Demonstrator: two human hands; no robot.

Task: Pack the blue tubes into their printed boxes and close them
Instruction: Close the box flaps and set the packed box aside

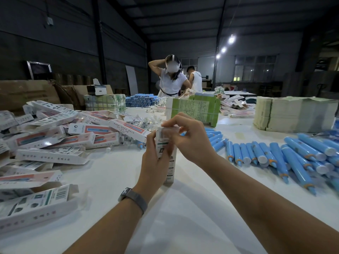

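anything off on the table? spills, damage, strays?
No spill or damage visible. One stray: a single blue tube lies at the edge of the box pile, apart from the tubes on the right. Several piled boxes have open end flaps. Both hands, left and right, hold an upright box.

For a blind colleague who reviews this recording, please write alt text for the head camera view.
A person's left hand holds a printed box upright on a white table, while the right hand pinches its top end. Loose blue tubes lie to the right, and a pile of printed boxes to the left.
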